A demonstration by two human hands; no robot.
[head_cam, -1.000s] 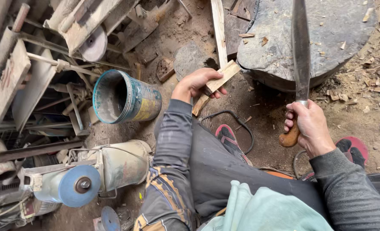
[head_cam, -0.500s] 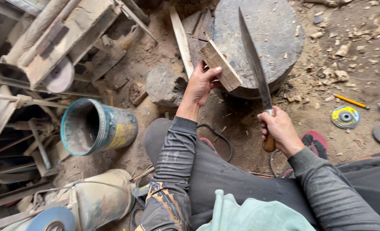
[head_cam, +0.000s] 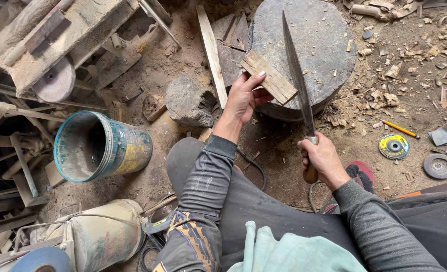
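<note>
You sit over a round wooden chopping block [head_cam: 329, 55] on a dirt floor strewn with wood chips [head_cam: 410, 60], and the work looks barely begun: the small rectangular wood block [head_cam: 269, 76] shows no cut or shaving that can be made out, so the shaping seems still ahead. Your left hand [head_cam: 243, 98] pinches that wood block by its near end, thumb above and fingers curled under, holding it tilted at the chopping block's front edge. Your right hand [head_cam: 324, 158] is wrapped tight around the wooden handle of a long machete [head_cam: 296, 75], blade pointing away, just right of the wood block; whether they touch cannot be told. To your left a teal and yellow bucket [head_cam: 102, 146] lies tipped on its side, dusty inside and apparently empty. A yellow grinding disc [head_cam: 393, 146] and a yellow pencil [head_cam: 400, 129] lie on the ground at right.
</note>
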